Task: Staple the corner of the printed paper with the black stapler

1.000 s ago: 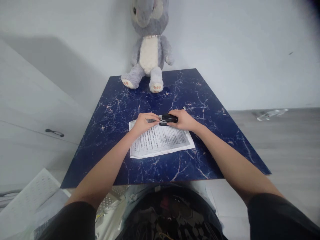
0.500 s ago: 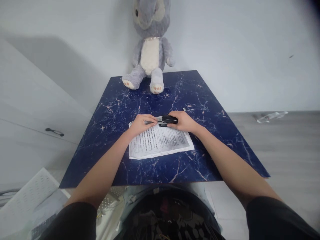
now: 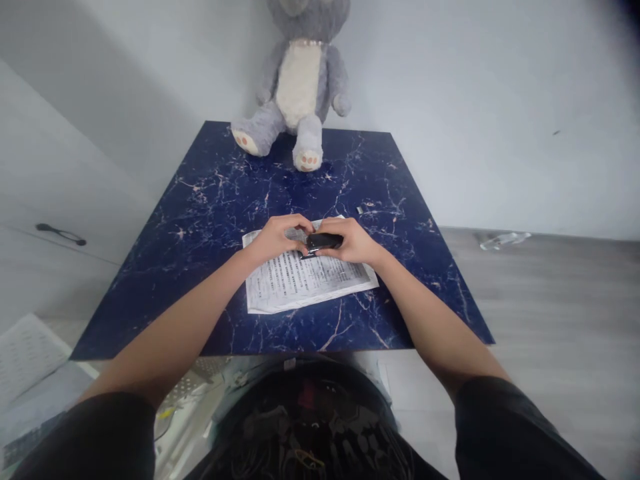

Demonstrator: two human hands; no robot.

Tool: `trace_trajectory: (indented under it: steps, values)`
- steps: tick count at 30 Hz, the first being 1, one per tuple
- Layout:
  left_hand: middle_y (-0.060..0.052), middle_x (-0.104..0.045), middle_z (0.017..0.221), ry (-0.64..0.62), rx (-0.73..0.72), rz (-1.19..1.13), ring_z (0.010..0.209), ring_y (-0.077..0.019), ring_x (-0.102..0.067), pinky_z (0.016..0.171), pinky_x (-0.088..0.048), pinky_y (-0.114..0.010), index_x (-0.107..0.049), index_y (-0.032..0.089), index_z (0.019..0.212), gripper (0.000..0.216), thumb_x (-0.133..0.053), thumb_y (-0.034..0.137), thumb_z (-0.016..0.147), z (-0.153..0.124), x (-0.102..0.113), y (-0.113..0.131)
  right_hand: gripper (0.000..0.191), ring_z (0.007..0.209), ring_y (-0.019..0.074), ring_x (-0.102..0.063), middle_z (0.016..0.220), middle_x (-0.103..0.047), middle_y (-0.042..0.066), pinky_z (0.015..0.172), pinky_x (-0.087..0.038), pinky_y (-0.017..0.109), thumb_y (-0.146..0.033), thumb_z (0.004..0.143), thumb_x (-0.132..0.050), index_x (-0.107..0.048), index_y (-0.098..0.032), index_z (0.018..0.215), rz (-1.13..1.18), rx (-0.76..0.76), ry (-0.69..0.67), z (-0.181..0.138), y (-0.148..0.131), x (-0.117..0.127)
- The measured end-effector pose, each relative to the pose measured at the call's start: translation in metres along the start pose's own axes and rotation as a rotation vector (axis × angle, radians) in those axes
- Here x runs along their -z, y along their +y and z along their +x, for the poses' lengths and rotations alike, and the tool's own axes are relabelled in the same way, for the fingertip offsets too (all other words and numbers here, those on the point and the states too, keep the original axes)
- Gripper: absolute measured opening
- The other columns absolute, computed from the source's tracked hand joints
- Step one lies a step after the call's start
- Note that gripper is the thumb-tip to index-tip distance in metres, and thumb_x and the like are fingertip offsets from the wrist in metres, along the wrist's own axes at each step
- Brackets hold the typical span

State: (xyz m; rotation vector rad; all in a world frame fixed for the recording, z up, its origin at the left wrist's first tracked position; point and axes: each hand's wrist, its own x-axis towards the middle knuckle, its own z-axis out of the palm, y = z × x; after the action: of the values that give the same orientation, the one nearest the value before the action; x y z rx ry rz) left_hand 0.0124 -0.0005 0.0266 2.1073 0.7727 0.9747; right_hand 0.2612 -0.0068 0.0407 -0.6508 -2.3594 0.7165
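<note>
A small black stapler is held over the far edge of a stack of printed paper sheets on the dark blue marble-patterned table. My right hand grips the stapler's right end. My left hand is curled at the stapler's left end, fingertips touching its metal front just above the paper. Both forearms reach in from the near edge of the table.
A grey and white plush toy sits at the table's far edge against the white wall. A tiny pale object lies right of the paper. A white cabinet with a black handle stands left. More printed sheets lie low at left.
The view has shifted a little. Both hands have drawn closer together around the stapler, and my left fingers have curled over its front end.
</note>
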Motion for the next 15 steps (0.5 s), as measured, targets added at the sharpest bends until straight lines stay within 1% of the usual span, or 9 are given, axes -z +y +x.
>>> trace_trajectory:
  steps: [3,5,6,8,10,11,13,15]
  values:
    - [-0.004,-0.076,0.096,-0.066,-0.003,0.0,0.091,-0.021,-0.071,0.09,-0.056,-0.035,-0.075,0.021,0.093,0.033,-0.092,0.033,0.068,-0.001,-0.001,0.003,0.039,0.081,0.0189,-0.06,0.088,-0.067,0.004,0.079,-0.046,0.033,-0.057,0.089,-0.073,-0.07,-0.021,0.103,0.024,-0.001,-0.048,0.0,-0.002,-0.005]
    - [-0.005,-0.076,0.099,-0.041,0.009,-0.007,0.094,-0.0219,-0.07,0.091,-0.055,-0.035,-0.075,0.022,0.097,0.036,-0.092,0.034,0.068,0.001,0.001,0.004,0.041,0.079,0.0181,-0.059,0.088,-0.067,0.004,0.077,-0.046,0.032,-0.059,0.088,-0.074,-0.07,-0.02,0.1,0.005,-0.041,-0.032,0.001,-0.006,-0.002]
    - [-0.005,-0.076,0.101,-0.005,0.023,-0.003,0.097,-0.0228,-0.07,0.093,-0.055,-0.036,-0.076,0.022,0.1,0.036,-0.09,0.035,0.07,0.002,0.002,0.004,0.041,0.078,0.0177,-0.059,0.087,-0.067,0.004,0.076,-0.046,0.032,-0.058,0.087,-0.075,-0.07,-0.02,0.098,-0.017,-0.071,-0.009,0.001,-0.01,0.002]
    - [-0.006,-0.077,0.106,0.105,0.073,0.044,0.102,-0.0241,-0.07,0.096,-0.054,-0.038,-0.075,0.022,0.106,0.03,-0.083,0.037,0.08,0.003,0.004,0.001,0.039,0.075,0.0171,-0.058,0.086,-0.067,0.004,0.072,-0.045,0.031,-0.056,0.086,-0.077,-0.069,-0.019,0.095,-0.077,-0.137,0.052,0.002,-0.02,0.014]
    - [-0.008,-0.075,0.111,0.212,0.145,0.173,0.106,-0.0257,-0.068,0.1,-0.051,-0.042,-0.075,0.021,0.11,0.024,-0.071,0.036,0.091,0.003,0.003,-0.004,0.036,0.074,0.0172,-0.058,0.086,-0.068,0.004,0.071,-0.045,0.031,-0.052,0.085,-0.078,-0.068,-0.019,0.095,-0.163,-0.212,0.12,0.0,-0.03,0.032]
    - [-0.009,-0.074,0.114,0.242,0.183,0.261,0.109,-0.0271,-0.066,0.103,-0.05,-0.045,-0.074,0.02,0.112,0.024,-0.067,0.034,0.094,0.003,0.001,-0.007,0.033,0.074,0.0177,-0.059,0.086,-0.068,0.004,0.071,-0.045,0.032,-0.049,0.086,-0.078,-0.068,-0.019,0.094,-0.215,-0.249,0.155,-0.004,-0.033,0.041]
    - [-0.012,-0.071,0.119,0.228,0.236,0.435,0.114,-0.0307,-0.062,0.106,-0.046,-0.051,-0.073,0.018,0.115,0.027,-0.067,0.033,0.094,0.0,-0.005,-0.013,0.028,0.076,0.0192,-0.061,0.088,-0.07,0.005,0.072,-0.045,0.033,-0.044,0.086,-0.078,-0.068,-0.019,0.094,-0.322,-0.32,0.208,-0.017,-0.037,0.06]
    - [-0.013,-0.068,0.12,0.162,0.24,0.55,0.116,-0.0326,-0.059,0.107,-0.044,-0.053,-0.073,0.017,0.115,0.027,-0.068,0.032,0.093,-0.002,-0.014,-0.016,0.024,0.077,0.0209,-0.063,0.089,-0.071,0.005,0.072,-0.047,0.035,-0.041,0.085,-0.077,-0.069,-0.02,0.095,-0.421,-0.394,0.242,-0.04,-0.036,0.076]
